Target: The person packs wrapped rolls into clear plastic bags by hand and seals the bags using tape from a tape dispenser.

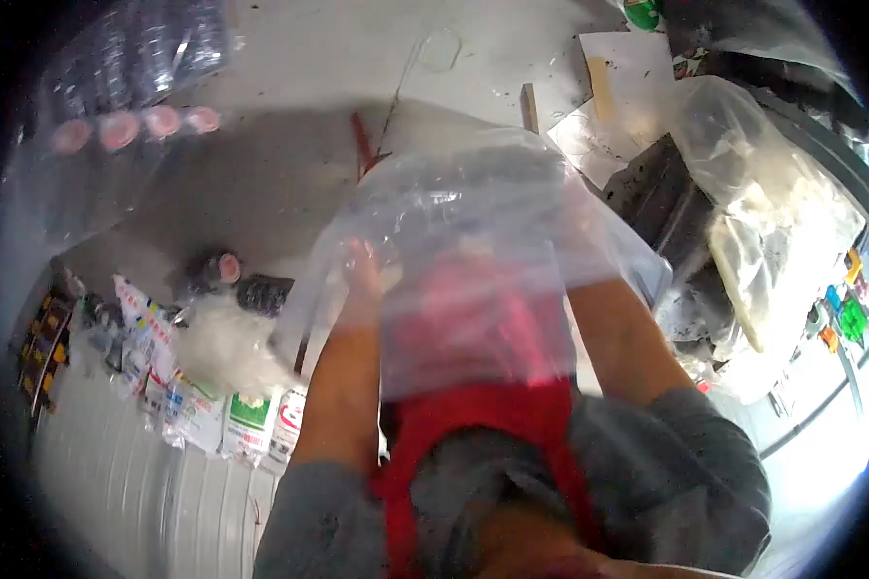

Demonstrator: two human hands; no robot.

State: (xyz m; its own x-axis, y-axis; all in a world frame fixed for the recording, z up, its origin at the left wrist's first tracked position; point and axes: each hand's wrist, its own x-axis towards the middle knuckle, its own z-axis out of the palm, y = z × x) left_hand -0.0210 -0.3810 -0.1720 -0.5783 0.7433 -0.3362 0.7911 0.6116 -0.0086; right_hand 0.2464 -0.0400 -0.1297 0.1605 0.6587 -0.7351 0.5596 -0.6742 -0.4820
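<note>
Currently, a clear plastic bag (473, 251) is held up at chest height over the floor (290, 58). Its left edge is gripped by the left hand (362, 275); the right hand's grip is hidden behind the film and cannot be told. Both edges should be kept taut and level.

Clear plastic bag (473, 251), held open

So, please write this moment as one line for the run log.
left hand: on clear bag | right hand: hidden behind bag | bag: held up at chest
</note>
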